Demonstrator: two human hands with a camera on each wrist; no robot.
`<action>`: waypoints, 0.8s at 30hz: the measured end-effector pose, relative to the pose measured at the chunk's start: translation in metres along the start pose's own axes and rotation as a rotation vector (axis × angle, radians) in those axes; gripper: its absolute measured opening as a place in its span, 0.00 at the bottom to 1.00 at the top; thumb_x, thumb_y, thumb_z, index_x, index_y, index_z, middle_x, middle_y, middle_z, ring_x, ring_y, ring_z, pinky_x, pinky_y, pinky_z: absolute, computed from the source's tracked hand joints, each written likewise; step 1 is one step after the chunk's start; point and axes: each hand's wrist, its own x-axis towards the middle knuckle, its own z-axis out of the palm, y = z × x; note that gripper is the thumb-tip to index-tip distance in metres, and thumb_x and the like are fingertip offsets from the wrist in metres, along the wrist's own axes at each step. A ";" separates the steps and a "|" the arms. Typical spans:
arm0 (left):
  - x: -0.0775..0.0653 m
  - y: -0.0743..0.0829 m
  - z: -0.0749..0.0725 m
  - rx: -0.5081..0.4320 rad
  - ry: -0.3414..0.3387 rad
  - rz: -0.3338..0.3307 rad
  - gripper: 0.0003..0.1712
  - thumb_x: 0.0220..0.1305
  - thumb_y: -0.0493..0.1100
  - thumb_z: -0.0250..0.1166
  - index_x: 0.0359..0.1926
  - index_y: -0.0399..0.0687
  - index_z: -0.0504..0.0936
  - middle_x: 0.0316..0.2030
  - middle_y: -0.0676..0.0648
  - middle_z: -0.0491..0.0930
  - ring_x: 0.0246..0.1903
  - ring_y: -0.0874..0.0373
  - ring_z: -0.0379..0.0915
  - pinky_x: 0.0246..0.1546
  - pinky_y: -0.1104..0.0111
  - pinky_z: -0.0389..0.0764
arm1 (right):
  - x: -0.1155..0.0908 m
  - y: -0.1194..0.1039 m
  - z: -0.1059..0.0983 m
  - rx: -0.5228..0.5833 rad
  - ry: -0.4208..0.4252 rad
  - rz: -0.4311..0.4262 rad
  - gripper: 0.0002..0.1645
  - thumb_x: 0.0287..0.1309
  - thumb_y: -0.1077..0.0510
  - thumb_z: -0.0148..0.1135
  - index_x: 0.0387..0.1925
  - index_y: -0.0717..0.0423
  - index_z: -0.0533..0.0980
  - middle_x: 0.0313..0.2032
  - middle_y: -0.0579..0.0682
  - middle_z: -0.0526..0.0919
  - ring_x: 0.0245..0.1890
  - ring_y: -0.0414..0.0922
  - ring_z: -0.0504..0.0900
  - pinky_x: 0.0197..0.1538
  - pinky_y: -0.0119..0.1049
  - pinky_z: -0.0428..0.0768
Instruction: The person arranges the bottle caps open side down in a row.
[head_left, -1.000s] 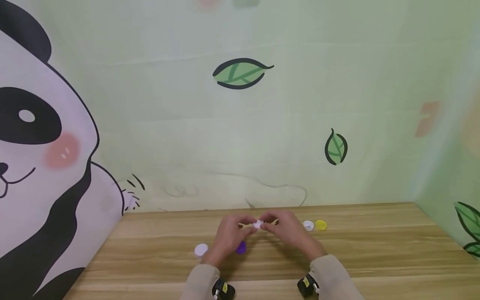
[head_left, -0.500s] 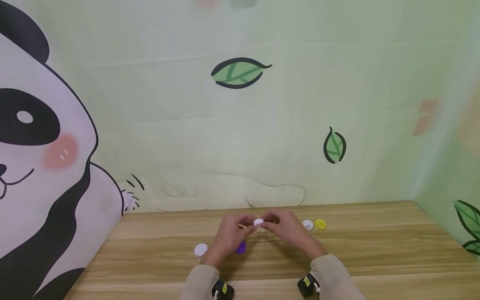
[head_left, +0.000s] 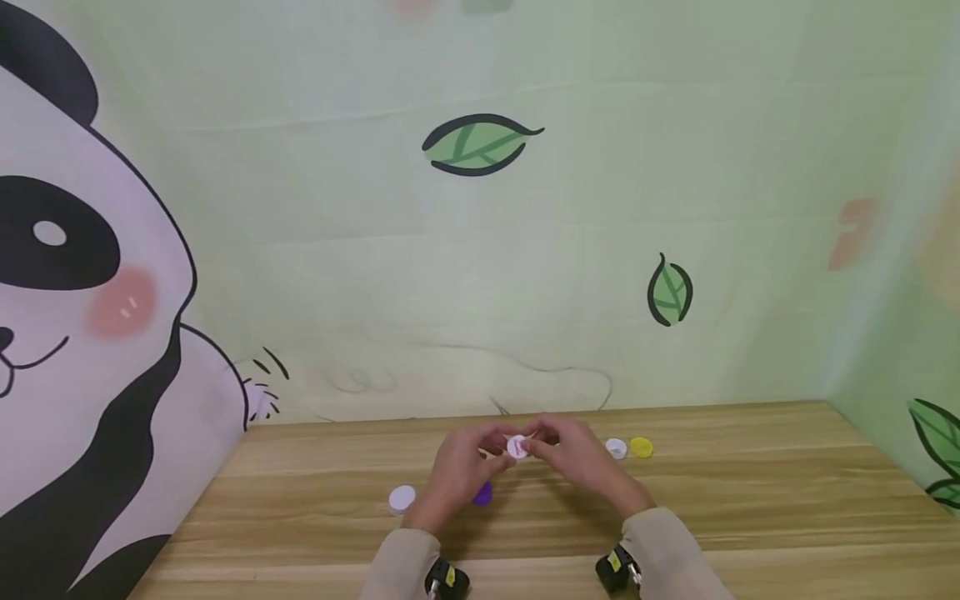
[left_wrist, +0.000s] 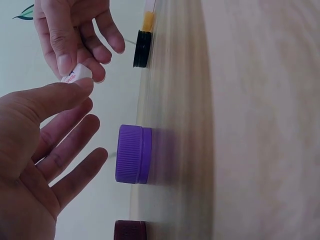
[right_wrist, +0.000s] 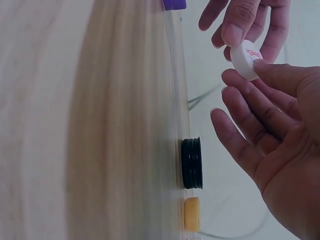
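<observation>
A white bottle cap point(head_left: 517, 447) with red lettering is held above the table between both hands. My left hand point(head_left: 461, 467) pinches its left side with thumb and fingers. From the other side my right hand point(head_left: 577, 457) grips it the same way. In the right wrist view the thumb of the right hand lies on the printed face of the cap point(right_wrist: 245, 59). The remaining fingers of both hands are spread loosely. Beneath the left hand a purple ribbed cap point(left_wrist: 133, 154) stands on the table, partly hidden in the head view.
On the wooden table point(head_left: 750, 492), a white-topped cap point(head_left: 402, 499) lies left of the left wrist. A white-looking cap point(head_left: 616, 449) and a yellow cap point(head_left: 641, 448) lie right of the right hand. The wrist views show a black-sided cap point(right_wrist: 192, 163) beside the yellow one.
The held cap has been turned between the fingers, so its round face with a reddish mark now faces the head camera. Both hands stay in nearly the same place.
</observation>
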 end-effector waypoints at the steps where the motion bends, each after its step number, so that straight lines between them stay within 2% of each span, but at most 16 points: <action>1: 0.000 0.000 0.000 0.006 0.001 0.001 0.19 0.62 0.33 0.78 0.54 0.49 0.89 0.36 0.51 0.90 0.38 0.55 0.88 0.41 0.62 0.88 | 0.000 0.000 0.000 0.003 -0.003 0.001 0.06 0.72 0.60 0.68 0.48 0.54 0.85 0.36 0.42 0.87 0.42 0.42 0.84 0.47 0.42 0.84; 5: -0.001 0.000 0.000 0.022 0.001 -0.002 0.17 0.62 0.35 0.79 0.52 0.48 0.89 0.35 0.51 0.90 0.37 0.57 0.87 0.40 0.63 0.87 | 0.000 0.001 -0.001 0.019 -0.022 -0.012 0.08 0.70 0.62 0.70 0.49 0.56 0.85 0.38 0.43 0.88 0.42 0.43 0.84 0.48 0.43 0.84; 12: 0.000 -0.001 -0.001 0.035 -0.011 -0.019 0.14 0.63 0.39 0.79 0.49 0.49 0.91 0.42 0.51 0.91 0.43 0.52 0.87 0.43 0.57 0.87 | 0.000 0.004 -0.002 0.036 -0.068 -0.052 0.12 0.65 0.62 0.74 0.49 0.56 0.85 0.41 0.44 0.87 0.43 0.43 0.83 0.51 0.44 0.82; 19: 0.000 -0.002 -0.001 0.031 -0.031 -0.010 0.12 0.62 0.40 0.80 0.46 0.43 0.92 0.42 0.48 0.91 0.44 0.47 0.87 0.42 0.63 0.87 | 0.000 0.004 -0.002 0.012 -0.081 -0.058 0.10 0.62 0.63 0.76 0.45 0.52 0.85 0.38 0.43 0.86 0.42 0.43 0.82 0.50 0.42 0.81; 24: 0.000 -0.002 0.001 0.011 -0.051 -0.006 0.11 0.61 0.37 0.80 0.45 0.42 0.92 0.41 0.47 0.91 0.42 0.49 0.88 0.42 0.63 0.88 | -0.003 0.003 -0.001 -0.001 -0.095 -0.048 0.09 0.62 0.62 0.76 0.43 0.51 0.85 0.37 0.42 0.86 0.41 0.42 0.82 0.48 0.39 0.81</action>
